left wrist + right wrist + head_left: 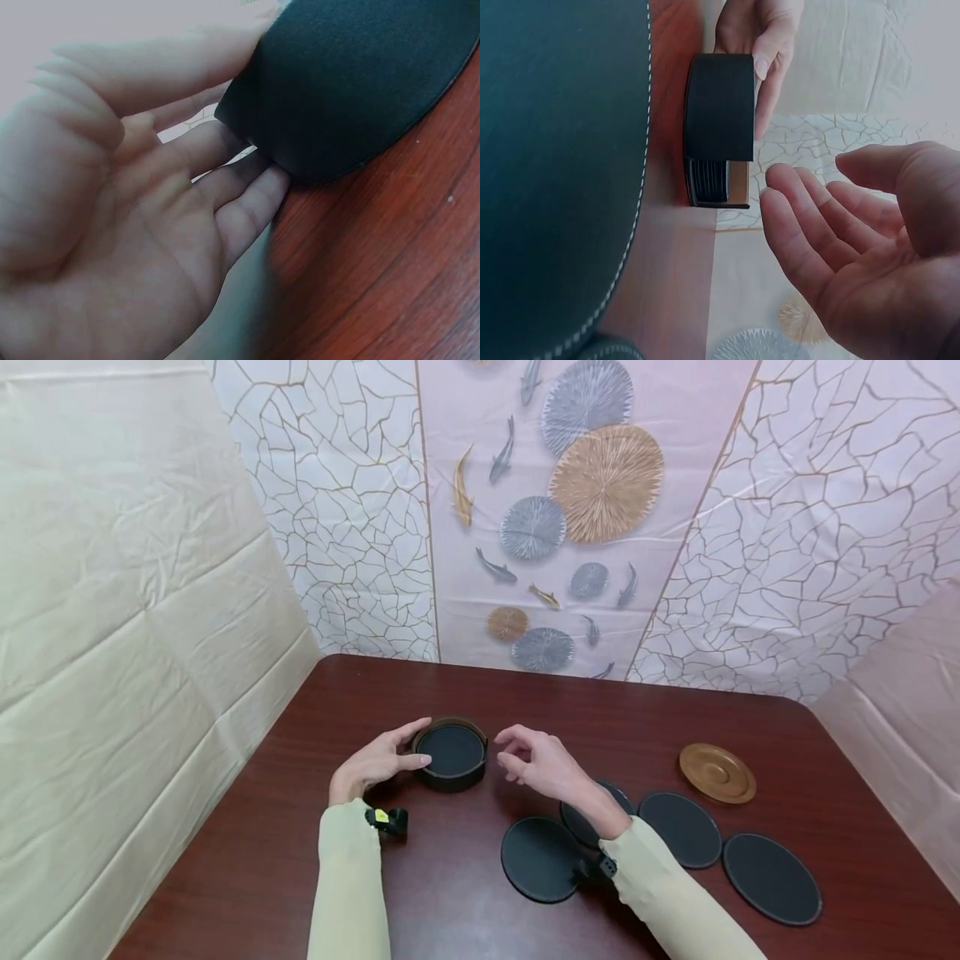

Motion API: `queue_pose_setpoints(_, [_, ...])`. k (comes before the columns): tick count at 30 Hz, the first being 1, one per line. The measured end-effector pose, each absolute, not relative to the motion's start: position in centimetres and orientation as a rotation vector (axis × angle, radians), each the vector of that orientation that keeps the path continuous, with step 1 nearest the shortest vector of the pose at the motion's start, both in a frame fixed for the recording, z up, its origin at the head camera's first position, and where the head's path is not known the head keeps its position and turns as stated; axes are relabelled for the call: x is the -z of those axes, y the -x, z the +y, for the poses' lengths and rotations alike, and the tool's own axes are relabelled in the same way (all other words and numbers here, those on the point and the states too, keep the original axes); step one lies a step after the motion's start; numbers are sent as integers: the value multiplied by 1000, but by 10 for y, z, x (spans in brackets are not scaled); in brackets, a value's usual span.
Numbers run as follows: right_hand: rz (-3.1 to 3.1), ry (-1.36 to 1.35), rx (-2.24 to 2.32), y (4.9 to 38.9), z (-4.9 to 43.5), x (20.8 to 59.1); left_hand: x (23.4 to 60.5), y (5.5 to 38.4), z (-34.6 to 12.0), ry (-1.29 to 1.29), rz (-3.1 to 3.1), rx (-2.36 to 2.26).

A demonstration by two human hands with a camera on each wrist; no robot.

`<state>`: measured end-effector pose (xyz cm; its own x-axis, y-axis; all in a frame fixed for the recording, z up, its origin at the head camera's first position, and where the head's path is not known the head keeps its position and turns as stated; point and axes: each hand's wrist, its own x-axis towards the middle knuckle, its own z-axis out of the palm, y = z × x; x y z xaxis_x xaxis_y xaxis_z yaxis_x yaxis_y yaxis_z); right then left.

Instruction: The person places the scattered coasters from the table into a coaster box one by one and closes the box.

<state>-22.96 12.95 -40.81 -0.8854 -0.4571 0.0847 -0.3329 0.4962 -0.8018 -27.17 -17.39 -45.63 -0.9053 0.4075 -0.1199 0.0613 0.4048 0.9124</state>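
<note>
A round black coaster holder point(450, 783) with a brown inner wall sits on the table, a stack of black coasters point(452, 750) inside it. My left hand point(371, 766) grips its left side, thumb at the near rim and fingers round the far side. In the left wrist view, the fingertips meet the holder's dark outer wall point(322, 90). To the right of the holder, my right hand point(543, 766) hovers with loosely bent fingers and nothing in them. Through the holder's side gap, the right wrist view shows the stacked coaster edges point(711, 180).
Several loose black coasters with stitched edges, one of them the near coaster point(538, 864), lie under and right of my right forearm. A round brown wooden dish point(717, 773) lies farther right. A patterned cloth point(360, 510) hangs behind the dark red table point(450, 910).
</note>
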Motion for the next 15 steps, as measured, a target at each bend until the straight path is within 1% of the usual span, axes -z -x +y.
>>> queue_pose_setpoints(9, [2627, 694, 1275, 222, 144, 409, 458, 273, -175, -425, 2347, -1507])
queue_pose_setpoints(15, [2610, 760, 1104, 213, 156, 410, 458, 272, -176, -430, 2350, -1510])
